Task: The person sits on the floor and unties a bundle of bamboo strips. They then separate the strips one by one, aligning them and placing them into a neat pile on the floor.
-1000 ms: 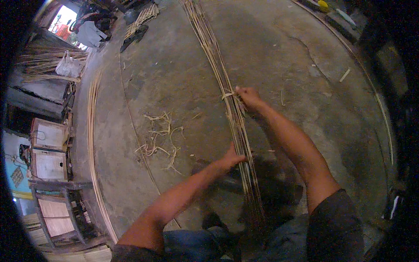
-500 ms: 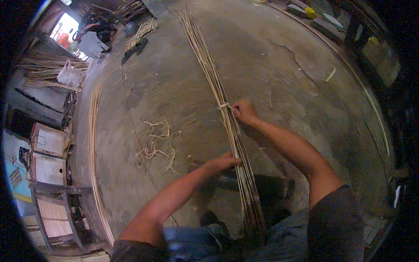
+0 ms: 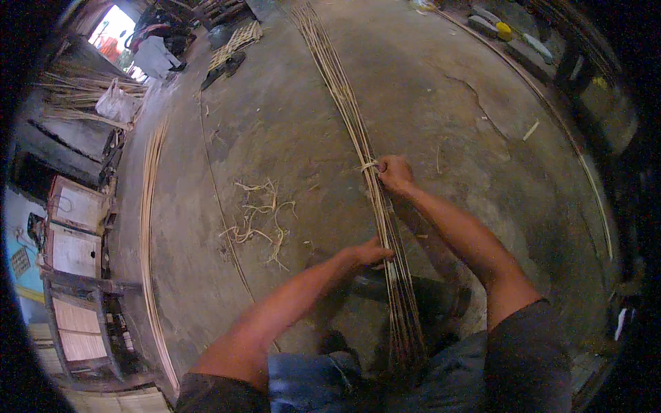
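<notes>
A long bundle of thin, pale bamboo-like strips [image 3: 342, 89] runs from the far floor to between my knees. A narrow, light tie [image 3: 370, 165] goes around it near mid-length. My right hand [image 3: 396, 173] is closed at the right side of this tie, pinching its end tight against the bundle. Lower down, my left hand [image 3: 374, 254] grips the strips from the left, its thumb and fingers partly hidden by them. Nearer my body the strips fan apart slightly.
Curly loose strip scraps [image 3: 258, 217] lie on the floor at left. Beyond them rests another long strip bundle [image 3: 147, 220]. White-panelled wooden frames [image 3: 77, 206] line the left wall. A dark low bench [image 3: 420, 292] stands under the bundle. A woven mat piece [image 3: 237, 45] lies far left.
The whole scene has shifted a little rightward in the view. My right hand has drawn in closer to the tie, and my left hand keeps its place on the bundle.
</notes>
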A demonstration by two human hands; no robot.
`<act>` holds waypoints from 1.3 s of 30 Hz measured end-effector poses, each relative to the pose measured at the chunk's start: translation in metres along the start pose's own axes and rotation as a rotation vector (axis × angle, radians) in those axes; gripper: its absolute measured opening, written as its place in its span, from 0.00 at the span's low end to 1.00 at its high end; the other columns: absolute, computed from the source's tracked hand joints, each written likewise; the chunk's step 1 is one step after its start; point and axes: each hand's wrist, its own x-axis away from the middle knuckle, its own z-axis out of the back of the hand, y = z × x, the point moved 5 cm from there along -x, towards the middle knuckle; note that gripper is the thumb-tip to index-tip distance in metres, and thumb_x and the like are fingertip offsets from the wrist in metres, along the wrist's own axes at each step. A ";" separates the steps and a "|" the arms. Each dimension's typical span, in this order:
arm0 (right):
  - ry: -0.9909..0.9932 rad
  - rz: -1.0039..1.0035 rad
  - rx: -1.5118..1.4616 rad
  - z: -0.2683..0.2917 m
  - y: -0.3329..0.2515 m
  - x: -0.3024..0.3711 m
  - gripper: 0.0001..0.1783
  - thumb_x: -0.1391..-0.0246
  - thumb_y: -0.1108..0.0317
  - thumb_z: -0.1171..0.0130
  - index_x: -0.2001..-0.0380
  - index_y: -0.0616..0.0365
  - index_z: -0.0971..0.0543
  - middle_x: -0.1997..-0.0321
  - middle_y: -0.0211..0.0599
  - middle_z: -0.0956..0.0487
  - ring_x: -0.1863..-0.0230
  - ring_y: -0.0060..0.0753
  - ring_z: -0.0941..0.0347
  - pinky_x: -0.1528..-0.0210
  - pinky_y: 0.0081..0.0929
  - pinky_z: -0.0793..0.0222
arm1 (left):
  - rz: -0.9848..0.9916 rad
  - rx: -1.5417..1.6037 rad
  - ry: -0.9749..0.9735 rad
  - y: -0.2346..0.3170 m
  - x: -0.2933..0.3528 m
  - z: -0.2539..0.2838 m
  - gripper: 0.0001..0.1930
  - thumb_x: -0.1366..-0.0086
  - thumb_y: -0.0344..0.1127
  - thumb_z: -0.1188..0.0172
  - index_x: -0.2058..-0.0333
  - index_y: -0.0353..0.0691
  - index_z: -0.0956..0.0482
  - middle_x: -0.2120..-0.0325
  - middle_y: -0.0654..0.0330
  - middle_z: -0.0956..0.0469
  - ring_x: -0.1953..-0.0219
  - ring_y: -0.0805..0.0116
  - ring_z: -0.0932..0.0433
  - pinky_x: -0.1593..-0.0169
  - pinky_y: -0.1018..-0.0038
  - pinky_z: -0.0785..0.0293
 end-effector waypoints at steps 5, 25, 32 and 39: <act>0.218 0.022 -0.001 0.000 -0.046 -0.016 0.07 0.59 0.69 0.36 0.73 0.56 0.23 0.69 0.46 0.21 0.65 0.52 0.24 0.63 0.44 0.30 | -0.230 0.013 0.008 -0.013 -0.005 0.032 0.30 0.48 0.39 0.37 0.47 0.37 0.35 0.60 0.58 0.25 0.62 0.66 0.26 0.63 0.69 0.26; 0.185 -0.315 -0.246 -0.027 -0.012 -0.039 0.15 0.52 0.57 0.42 0.69 0.56 0.17 0.67 0.49 0.19 0.65 0.51 0.22 0.61 0.47 0.28 | -0.290 0.089 0.000 0.001 0.006 0.010 0.31 0.44 0.42 0.38 0.43 0.44 0.39 0.62 0.63 0.27 0.69 0.74 0.29 0.74 0.76 0.34; -0.154 -0.181 -0.036 -0.003 0.004 -0.050 0.23 0.53 0.46 0.40 0.73 0.59 0.18 0.66 0.45 0.19 0.66 0.49 0.22 0.65 0.45 0.29 | -0.056 0.064 -0.153 0.000 0.009 0.014 0.41 0.44 0.53 0.36 0.36 0.45 0.45 0.40 0.61 0.37 0.40 0.63 0.37 0.39 0.62 0.38; -0.179 -0.175 0.260 0.000 0.007 -0.059 0.18 0.46 0.56 0.49 0.63 0.58 0.20 0.62 0.45 0.20 0.64 0.48 0.24 0.60 0.45 0.29 | 0.014 -0.151 -0.045 -0.001 -0.004 -0.001 0.29 0.41 0.53 0.42 0.45 0.42 0.29 0.51 0.61 0.27 0.52 0.63 0.30 0.48 0.65 0.34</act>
